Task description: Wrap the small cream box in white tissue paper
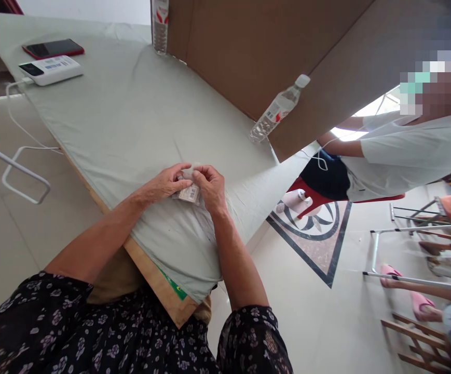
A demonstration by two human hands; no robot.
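Head view: the left hand point(171, 182) and right hand point(211, 187) are partly closed, fingertips pinching a small clear packet point(189, 194) (its printed label is too small to read). Relative to the table point(132, 109), the packet is above its near part; a bottle point(275, 113) stands on its right side.

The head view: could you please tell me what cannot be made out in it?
All in the head view:
Packet: upper part partly hidden by the left hand and right hand; its print is too small.
Power bank: print too small to read.
Far bottle: cap cut off by the top edge.
Seated person: head pixelated.
Cardboard: hides whatever is directly behind it.
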